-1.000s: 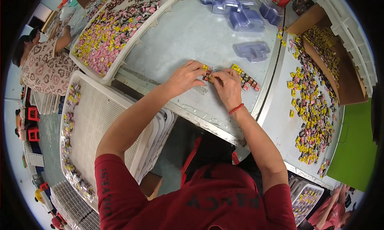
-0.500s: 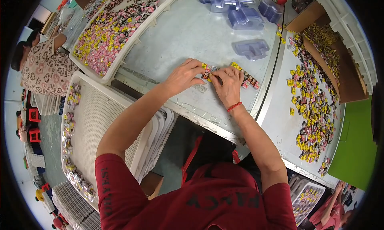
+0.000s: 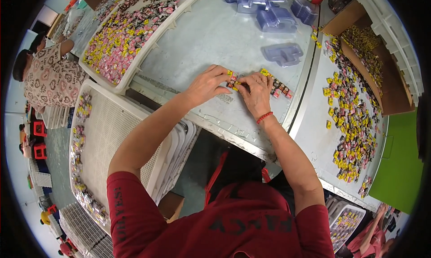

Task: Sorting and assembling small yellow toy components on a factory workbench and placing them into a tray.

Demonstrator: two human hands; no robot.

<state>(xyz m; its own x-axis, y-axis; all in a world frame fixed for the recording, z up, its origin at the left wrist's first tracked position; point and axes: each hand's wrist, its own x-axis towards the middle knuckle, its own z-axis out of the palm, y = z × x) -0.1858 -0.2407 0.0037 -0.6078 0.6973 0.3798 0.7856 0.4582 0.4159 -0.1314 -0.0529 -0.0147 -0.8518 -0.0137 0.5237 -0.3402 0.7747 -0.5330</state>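
Observation:
Small square wrapped pieces (image 3: 233, 84), yellow, pink and black, sit in a tight group on the pale tabletop between my hands. My left hand (image 3: 208, 84) is curled at the group's left end, fingertips against its far corner and thumb on the near side. From the right, my right hand (image 3: 255, 94) presses its thumb and bent fingers onto the group; those fingers hide part of it. A red bead bracelet (image 3: 265, 117) circles that wrist. Just right of this hand lies a row of the same small pieces (image 3: 282, 90).
Clear plastic blister trays (image 3: 276, 19) lie at the back, with one single tray (image 3: 283, 55) nearer. Loose pieces (image 3: 354, 141) and a cardboard box (image 3: 397, 89) are at right. A filled white bin (image 3: 150, 56) and a perforated tray (image 3: 121, 123) stand left. A co-worker (image 3: 54, 76) is far left.
My right hand's thumb and fingers have shifted slightly on the pieces. My left hand stays at the group's left end.

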